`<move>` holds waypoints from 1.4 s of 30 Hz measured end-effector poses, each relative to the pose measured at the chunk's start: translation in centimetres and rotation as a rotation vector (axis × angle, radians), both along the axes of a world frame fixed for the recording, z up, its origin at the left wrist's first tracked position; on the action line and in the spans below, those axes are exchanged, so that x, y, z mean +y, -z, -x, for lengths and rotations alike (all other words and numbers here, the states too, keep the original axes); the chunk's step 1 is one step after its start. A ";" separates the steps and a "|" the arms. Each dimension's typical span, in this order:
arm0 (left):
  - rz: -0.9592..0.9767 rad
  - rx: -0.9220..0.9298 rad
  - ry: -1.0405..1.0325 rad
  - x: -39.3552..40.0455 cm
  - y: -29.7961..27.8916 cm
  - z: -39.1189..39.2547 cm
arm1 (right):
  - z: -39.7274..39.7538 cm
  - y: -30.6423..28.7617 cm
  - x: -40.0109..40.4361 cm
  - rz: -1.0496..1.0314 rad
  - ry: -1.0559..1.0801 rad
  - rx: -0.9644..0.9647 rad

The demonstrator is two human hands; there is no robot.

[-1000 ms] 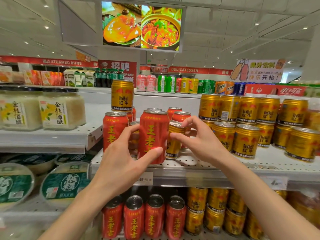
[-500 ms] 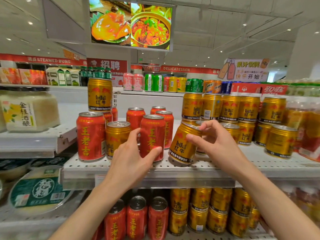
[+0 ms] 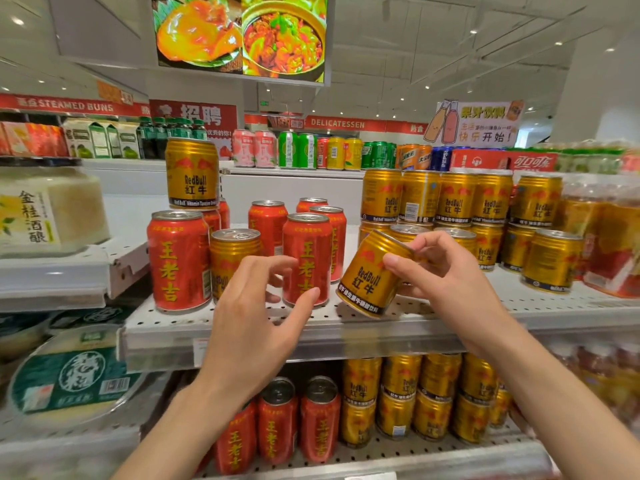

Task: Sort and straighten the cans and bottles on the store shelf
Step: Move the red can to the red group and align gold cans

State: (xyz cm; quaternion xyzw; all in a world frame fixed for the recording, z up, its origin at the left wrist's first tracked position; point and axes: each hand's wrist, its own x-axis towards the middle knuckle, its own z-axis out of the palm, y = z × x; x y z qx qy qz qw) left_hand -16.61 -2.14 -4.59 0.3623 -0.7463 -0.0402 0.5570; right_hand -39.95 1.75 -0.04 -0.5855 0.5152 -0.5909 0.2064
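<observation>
Gold cylindrical Red Bull can [image 3: 372,273], tilted, is pinched by the right hand [image 3: 446,278] mid-sort; left hand [image 3: 258,308] hovers released; next: join gold stack [image 3: 460,202].

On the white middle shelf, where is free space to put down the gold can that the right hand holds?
Bare shelf lies along the front edge under the tilted gold can, between the front red can and the gold stack. Behind, cans crowd.

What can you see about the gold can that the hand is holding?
The gold can is short, ribbed, shiny metal with red bulls, "RedBull" and Chinese writing. It is tilted, top leaning right, with its bottom edge by the white shelf's front. The right hand grips its top; the left hand does not touch it.
</observation>
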 end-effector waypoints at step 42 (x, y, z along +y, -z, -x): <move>0.018 -0.061 -0.143 -0.6 -0.8 22.8 | 22.8 0.8 0.1 0.105 0.086 0.432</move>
